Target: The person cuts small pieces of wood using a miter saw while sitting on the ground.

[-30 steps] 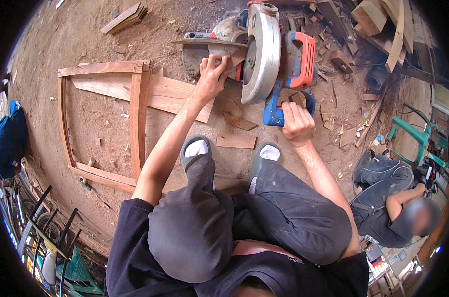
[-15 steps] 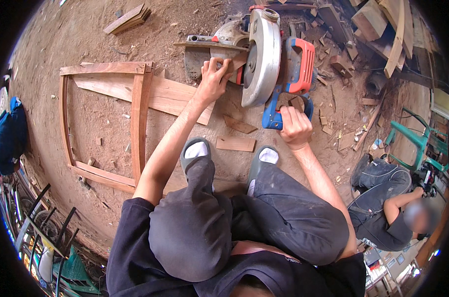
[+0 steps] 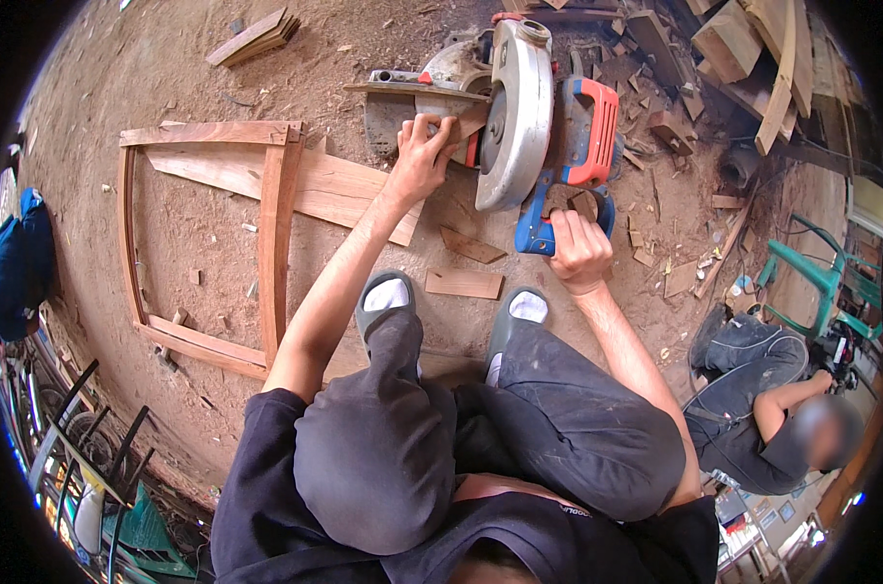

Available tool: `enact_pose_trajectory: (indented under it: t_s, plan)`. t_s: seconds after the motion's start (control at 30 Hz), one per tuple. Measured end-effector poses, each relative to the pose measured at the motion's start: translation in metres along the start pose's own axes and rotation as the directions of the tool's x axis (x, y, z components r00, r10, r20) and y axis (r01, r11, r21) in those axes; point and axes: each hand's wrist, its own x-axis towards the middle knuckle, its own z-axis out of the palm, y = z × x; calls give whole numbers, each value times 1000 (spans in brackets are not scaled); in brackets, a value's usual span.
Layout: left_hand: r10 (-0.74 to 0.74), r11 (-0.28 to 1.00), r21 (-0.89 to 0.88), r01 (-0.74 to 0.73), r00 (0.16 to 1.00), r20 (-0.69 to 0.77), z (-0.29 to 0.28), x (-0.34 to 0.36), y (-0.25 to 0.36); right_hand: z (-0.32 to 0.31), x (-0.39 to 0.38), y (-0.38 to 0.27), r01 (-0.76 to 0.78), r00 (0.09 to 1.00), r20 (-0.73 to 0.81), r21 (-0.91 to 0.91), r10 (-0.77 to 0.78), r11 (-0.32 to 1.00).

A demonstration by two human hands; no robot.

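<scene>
Head-worn fisheye view, facing steeply down; wearer's knees (image 3: pixel 373 462) close, lower centre; power saw (image 3: pixel 514 122) farther off, upper centre

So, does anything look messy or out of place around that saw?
Yes: wood scraps lie strewn over the dirt ground near the saw, untidy for a workspace. Also, open-toed sandals with socks seem odd footwear so near it.
</scene>
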Motion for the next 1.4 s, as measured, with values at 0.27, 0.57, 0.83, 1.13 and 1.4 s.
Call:
enact_pose_trajectory:
  t_s: [0.27, 0.57, 0.83, 1.13, 1.4]
  plan:
    - [0, 1000, 4, 0, 1000, -13, 1, -1, 0, 3, -5, -2, 2, 1000, -4, -12, -2, 1000]
    - [43, 999, 31, -43, 999, -22, 1, 4, 0, 10, -2, -1, 1, 1000, -20, -96, -2, 995]
    - [26, 989, 146, -20, 999, -36, -15, -31, 3, -16, 11, -1, -15, 1000, 6, -51, 15, 999]
    - [-165, 983, -81, 165, 986, 8, -63, -108, 25, -108, 88, 11, -2, 998, -58, 106, 8, 994]
    - [-231, 942, -213, 258, 962, 143, -52, -147, 61, -121, 109, 35, 65, 965, -262, 151, -23, 986]
